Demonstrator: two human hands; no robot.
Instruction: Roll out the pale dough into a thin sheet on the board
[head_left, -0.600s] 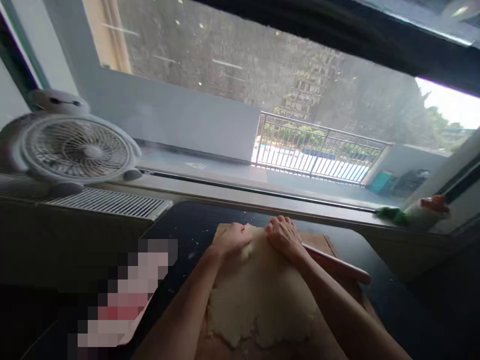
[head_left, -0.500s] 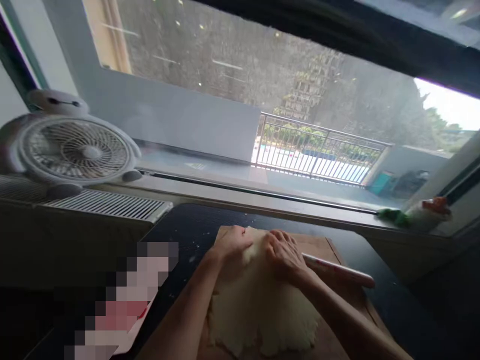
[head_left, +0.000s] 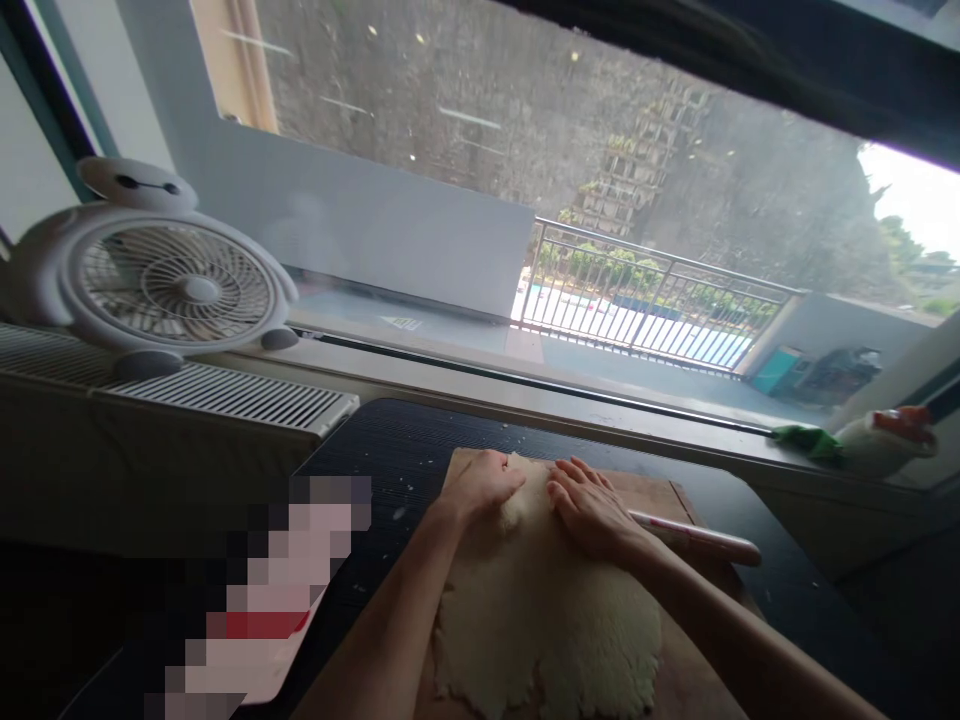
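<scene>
A wide, flat sheet of pale dough (head_left: 551,620) with ragged edges lies on a wooden board (head_left: 649,490). At the dough's far left edge, my left hand (head_left: 489,482) is closed, its fingers curled over the edge; the fingertips are partly hidden. My right hand (head_left: 592,508) rests on the far right part of the dough, fingers stretched out and lying flat. Just beyond my right wrist is a rolling pin (head_left: 701,537), resting on the board with one end hidden behind that wrist.
The board sits on a dark table (head_left: 405,440) with specks of flour. A white fan (head_left: 199,290) stands at left on a slatted radiator (head_left: 247,397). A blurred-out pinkish item (head_left: 300,580) lies at the table's left. A bag-like item (head_left: 881,440) is on the windowsill at right.
The fingers of my right hand have gone from bent to flatter and more stretched out on the dough. My left hand stays at the far edge. The whole view has shifted slightly.
</scene>
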